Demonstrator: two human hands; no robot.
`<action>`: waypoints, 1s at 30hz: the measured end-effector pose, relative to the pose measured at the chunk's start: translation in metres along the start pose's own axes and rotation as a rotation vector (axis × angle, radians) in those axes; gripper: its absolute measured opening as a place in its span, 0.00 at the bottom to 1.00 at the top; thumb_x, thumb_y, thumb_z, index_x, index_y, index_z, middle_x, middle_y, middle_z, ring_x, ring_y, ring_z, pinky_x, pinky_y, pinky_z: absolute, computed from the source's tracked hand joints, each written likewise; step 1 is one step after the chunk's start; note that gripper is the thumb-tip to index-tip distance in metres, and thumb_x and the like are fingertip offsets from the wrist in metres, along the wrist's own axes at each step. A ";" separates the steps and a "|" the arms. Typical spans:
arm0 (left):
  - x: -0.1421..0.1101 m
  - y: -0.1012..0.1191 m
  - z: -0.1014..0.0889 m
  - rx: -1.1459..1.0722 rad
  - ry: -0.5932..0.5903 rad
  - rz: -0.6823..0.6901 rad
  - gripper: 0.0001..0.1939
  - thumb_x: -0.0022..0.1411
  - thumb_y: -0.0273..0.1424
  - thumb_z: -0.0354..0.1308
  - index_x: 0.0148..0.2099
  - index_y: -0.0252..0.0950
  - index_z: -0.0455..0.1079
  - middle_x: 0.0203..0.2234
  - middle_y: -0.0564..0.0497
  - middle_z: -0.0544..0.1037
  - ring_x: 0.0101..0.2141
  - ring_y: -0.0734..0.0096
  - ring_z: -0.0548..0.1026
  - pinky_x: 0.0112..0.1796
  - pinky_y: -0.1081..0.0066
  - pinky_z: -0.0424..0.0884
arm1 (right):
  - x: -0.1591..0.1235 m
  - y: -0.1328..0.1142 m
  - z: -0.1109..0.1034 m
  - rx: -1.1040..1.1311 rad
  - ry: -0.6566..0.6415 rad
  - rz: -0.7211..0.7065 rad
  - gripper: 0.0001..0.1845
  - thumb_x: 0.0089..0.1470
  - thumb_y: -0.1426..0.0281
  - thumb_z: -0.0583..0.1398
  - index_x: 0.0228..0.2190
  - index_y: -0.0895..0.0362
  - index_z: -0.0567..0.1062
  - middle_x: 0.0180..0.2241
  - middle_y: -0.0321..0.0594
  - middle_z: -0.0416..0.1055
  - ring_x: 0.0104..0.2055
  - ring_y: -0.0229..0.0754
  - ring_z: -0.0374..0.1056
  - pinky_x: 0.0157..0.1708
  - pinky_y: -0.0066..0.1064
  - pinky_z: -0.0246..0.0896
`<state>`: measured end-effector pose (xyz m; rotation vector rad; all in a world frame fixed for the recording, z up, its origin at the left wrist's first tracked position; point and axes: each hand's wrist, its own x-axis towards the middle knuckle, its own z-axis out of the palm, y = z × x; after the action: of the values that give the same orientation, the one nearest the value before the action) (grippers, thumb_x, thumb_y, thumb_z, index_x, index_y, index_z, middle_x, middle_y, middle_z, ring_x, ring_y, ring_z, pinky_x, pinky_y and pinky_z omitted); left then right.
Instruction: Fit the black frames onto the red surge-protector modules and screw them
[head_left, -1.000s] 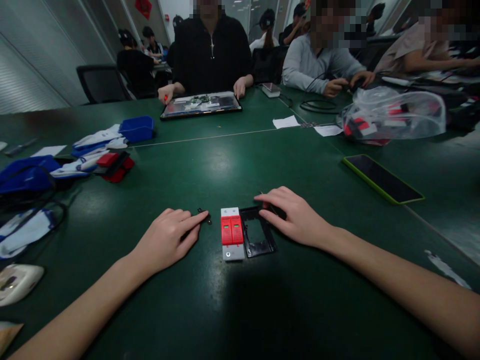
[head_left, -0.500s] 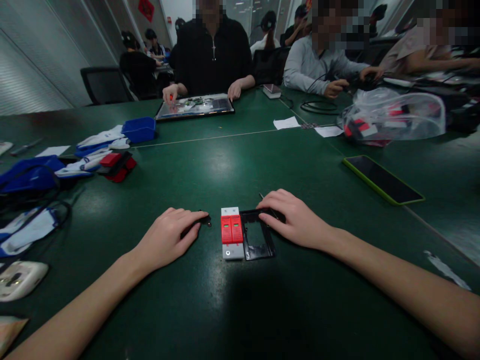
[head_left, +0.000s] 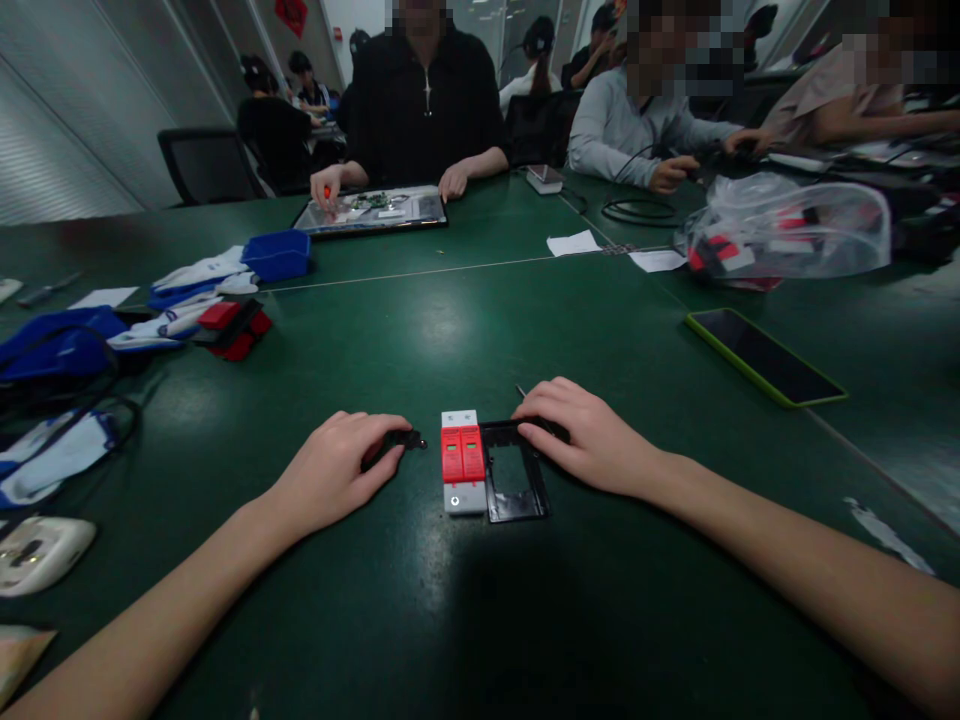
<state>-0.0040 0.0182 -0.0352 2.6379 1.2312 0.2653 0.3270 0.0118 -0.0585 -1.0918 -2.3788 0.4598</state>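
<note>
At the middle of the table lies a red and grey two-part module (head_left: 463,465), resembling a surge protector or circuit breaker. Along its right side is a flat black plastic frame (head_left: 515,518) with a rectangular opening. My left hand (head_left: 341,460) rests on the table to the left, index finger and thumb curled around a small black part (head_left: 412,438) with a shiny tip. My right hand (head_left: 589,435) is curled over the upper right corner of the frame, thumb and fingers touching it. A thin metal rod (head_left: 520,391) pokes out past those fingers; the rest of it is hidden.
Blue trays (head_left: 276,256), white-and-blue gloves and a red-black block (head_left: 234,328) lie to the left. On the right are a green-edged phone (head_left: 765,355) and a clear plastic bag (head_left: 795,230) of parts. Across the table, a person in black handles a flat panel (head_left: 375,212).
My left index finger has lifted and drawn back slightly, showing more of the small black part. My right hand has stayed put. The person opposite has shifted the panel to the left.
</note>
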 end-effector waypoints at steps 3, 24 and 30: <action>0.000 0.002 0.000 -0.006 -0.005 -0.031 0.15 0.70 0.38 0.52 0.52 0.38 0.72 0.29 0.51 0.78 0.29 0.63 0.75 0.36 0.63 0.69 | 0.000 0.000 0.000 -0.004 0.004 -0.002 0.12 0.68 0.68 0.54 0.44 0.57 0.77 0.43 0.48 0.75 0.48 0.50 0.69 0.48 0.46 0.65; 0.000 -0.003 0.005 0.002 -0.043 -0.010 0.16 0.70 0.40 0.52 0.33 0.37 0.66 0.27 0.52 0.73 0.30 0.64 0.71 0.36 0.64 0.62 | 0.000 0.004 0.002 -0.021 -0.038 -0.001 0.12 0.69 0.67 0.53 0.45 0.56 0.76 0.45 0.47 0.74 0.50 0.51 0.69 0.50 0.47 0.63; 0.001 -0.004 0.005 0.002 -0.025 0.019 0.17 0.70 0.39 0.53 0.29 0.37 0.65 0.25 0.53 0.71 0.29 0.65 0.70 0.35 0.66 0.61 | 0.000 0.002 0.000 -0.029 -0.060 0.012 0.13 0.69 0.67 0.52 0.45 0.57 0.75 0.45 0.48 0.74 0.50 0.51 0.69 0.49 0.47 0.63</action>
<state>-0.0056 0.0209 -0.0408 2.6477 1.2004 0.2341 0.3284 0.0131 -0.0597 -1.1206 -2.4395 0.4704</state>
